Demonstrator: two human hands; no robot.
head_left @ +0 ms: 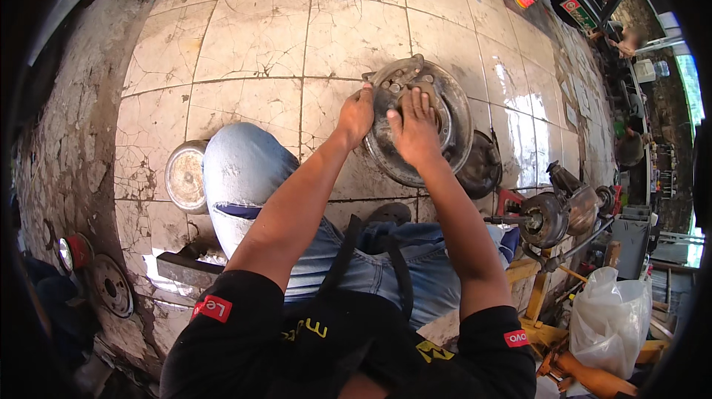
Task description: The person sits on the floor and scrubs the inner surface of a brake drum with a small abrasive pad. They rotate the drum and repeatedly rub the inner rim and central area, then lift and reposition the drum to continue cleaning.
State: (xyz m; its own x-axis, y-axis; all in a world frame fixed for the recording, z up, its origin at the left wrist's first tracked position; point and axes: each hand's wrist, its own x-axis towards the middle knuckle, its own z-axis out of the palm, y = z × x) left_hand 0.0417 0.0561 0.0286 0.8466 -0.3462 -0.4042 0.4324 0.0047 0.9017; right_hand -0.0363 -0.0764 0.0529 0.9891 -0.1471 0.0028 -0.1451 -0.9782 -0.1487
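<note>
A round, greasy brake disc (461, 106) with a raised centre lies on the tiled floor in front of me. A caliper-like metal part (400, 71) sits along its far edge. My left hand (357, 116) is closed at the left edge of the disc, thumb up; its fingertips are mostly hidden. My right hand (417, 130) lies palm down over the disc's middle, fingers stretched out, covering part of the centre. A second dark round metal part (482, 165) rests partly under the disc's right side.
On the left are a round metal lid-like piece (187, 176), a dark metal bar (187, 268), a tin (75, 252) and a holed steel disc (111, 285). At right lie an axle-like assembly (545, 219), a plastic bag (610, 317) and an orange jack-like tool (589, 374).
</note>
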